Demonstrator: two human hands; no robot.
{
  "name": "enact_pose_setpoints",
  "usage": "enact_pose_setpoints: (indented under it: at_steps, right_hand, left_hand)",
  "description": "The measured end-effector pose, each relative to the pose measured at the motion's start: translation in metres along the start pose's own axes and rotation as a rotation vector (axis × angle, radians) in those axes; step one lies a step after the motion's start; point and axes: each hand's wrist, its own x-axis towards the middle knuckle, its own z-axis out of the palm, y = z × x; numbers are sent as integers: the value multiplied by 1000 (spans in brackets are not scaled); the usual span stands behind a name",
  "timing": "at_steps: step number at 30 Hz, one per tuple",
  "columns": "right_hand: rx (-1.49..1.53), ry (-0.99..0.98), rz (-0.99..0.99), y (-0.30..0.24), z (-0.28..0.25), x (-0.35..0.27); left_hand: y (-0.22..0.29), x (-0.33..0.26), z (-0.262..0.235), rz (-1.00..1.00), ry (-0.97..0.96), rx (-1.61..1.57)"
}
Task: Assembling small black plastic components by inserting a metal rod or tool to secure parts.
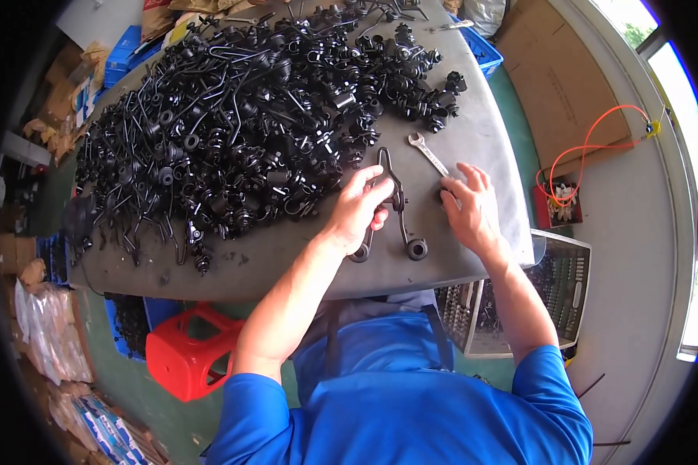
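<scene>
My left hand (358, 204) is closed around a black bent-rod bracket (402, 220) near the table's front edge. The bracket has a narrow loop at its far end, a small bolted clamp at its middle and black rubber bushings on its two near ends. Part of it is hidden behind my fingers. To its right, my right hand (473, 208) has its thumb and forefinger at the near end of a silver wrench (428, 153). The wrench's open jaw points away from me, and its near end is covered by my fingers.
A large heap of black rod brackets and clamps (233, 124) covers the grey table's (287, 267) left and far parts. A red stool (190, 353) and a grey crate (574, 302) stand below the front edge. An orange hose (589, 147) hangs at the right wall.
</scene>
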Motion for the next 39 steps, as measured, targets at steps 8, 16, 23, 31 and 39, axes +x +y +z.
enact_pose_setpoints:
  at_steps: [8, 16, 23, 31, 39]
  right_hand:
    - [310, -50, 169, -36, 12, 4]
    - [467, 36, 65, -66, 19, -23]
    - [1237, -279, 598, -52, 20, -5]
    - [944, -297, 410, -40, -16, -13]
    - [295, -310, 231, -5, -25, -16]
  left_hand:
    - [4, 2, -2, -87, 6, -122]
    - [5, 5, -2, -51, -55, -138]
    - [0, 1, 2, 27, -33, 100]
    - [-12, -11, -8, -98, -251, -337]
    - [-16, -6, -7, -79, -208, -378]
